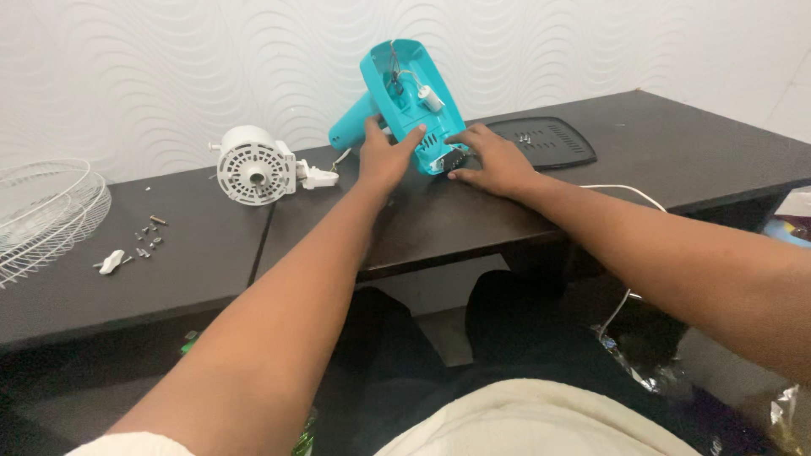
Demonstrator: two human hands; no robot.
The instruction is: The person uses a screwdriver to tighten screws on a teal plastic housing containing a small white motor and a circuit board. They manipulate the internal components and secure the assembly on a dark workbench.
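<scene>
A teal plastic fan base stands tilted on the dark table, its open underside showing wires and a small white part inside. My left hand grips its lower left edge. My right hand rests flat on the table, fingers touching the base's lower right corner. A white round fan motor lies to the left of the base, joined to it by a wire.
A white wire fan guard lies at the far left. Several loose screws and a white knob sit near it. A dark flat cover plate holding small screws lies right of the base. A white cable hangs over the table's front edge.
</scene>
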